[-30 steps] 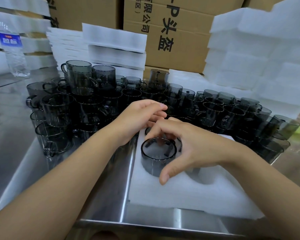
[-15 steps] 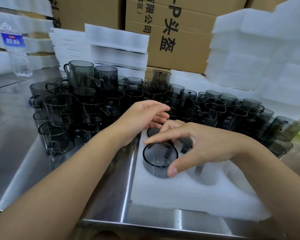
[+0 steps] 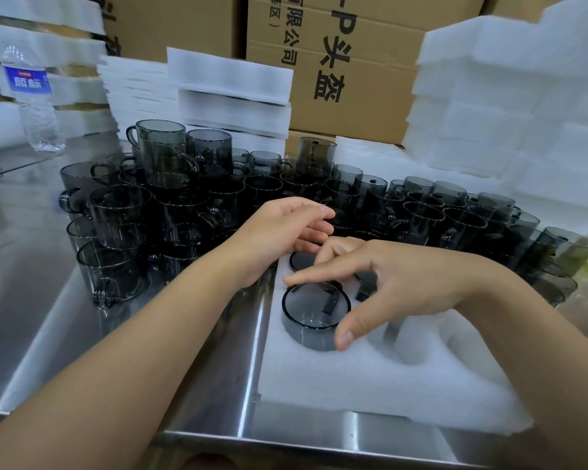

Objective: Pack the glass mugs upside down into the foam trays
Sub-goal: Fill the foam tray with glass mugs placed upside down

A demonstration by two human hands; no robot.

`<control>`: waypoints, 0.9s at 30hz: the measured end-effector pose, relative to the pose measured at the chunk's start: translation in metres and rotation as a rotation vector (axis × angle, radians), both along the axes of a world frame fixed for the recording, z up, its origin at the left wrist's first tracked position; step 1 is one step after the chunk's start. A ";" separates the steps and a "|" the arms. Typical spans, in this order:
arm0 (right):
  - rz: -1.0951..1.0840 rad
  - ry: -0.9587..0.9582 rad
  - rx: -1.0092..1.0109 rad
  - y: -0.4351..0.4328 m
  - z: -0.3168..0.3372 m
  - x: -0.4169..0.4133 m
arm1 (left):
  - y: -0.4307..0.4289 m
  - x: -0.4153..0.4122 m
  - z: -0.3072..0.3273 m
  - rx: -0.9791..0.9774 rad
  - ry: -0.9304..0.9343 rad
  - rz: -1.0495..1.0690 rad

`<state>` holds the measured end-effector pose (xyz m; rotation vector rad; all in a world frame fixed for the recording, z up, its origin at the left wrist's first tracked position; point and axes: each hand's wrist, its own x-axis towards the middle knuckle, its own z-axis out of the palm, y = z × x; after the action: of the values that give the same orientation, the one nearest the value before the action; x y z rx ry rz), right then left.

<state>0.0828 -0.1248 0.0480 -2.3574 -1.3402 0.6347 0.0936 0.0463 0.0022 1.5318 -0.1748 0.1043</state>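
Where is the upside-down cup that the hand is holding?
In the head view, the glass mug sits in a pocket at the foam tray's left edge, between the right hand's thumb and forefinger, in front of the left hand.

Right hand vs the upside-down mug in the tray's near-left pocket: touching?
Touching. Head view: the right hand pinches the mug, with the thumb against its near wall and the index finger lying on its far rim.

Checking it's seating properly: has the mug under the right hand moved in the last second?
Yes. The mug has sunk slightly deeper into the foam tray; less side wall shows above it.
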 end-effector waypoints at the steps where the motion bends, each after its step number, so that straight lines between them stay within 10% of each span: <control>1: 0.001 0.004 0.004 0.000 0.000 0.000 | 0.000 0.000 0.000 0.004 -0.002 0.000; 27: 0.009 -0.019 0.034 -0.002 -0.006 0.003 | -0.001 -0.005 0.003 0.078 -0.005 -0.025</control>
<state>0.0858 -0.1264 0.0421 -2.3372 -1.3590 0.5887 0.0890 0.0456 0.0051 1.6071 -0.2040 0.0816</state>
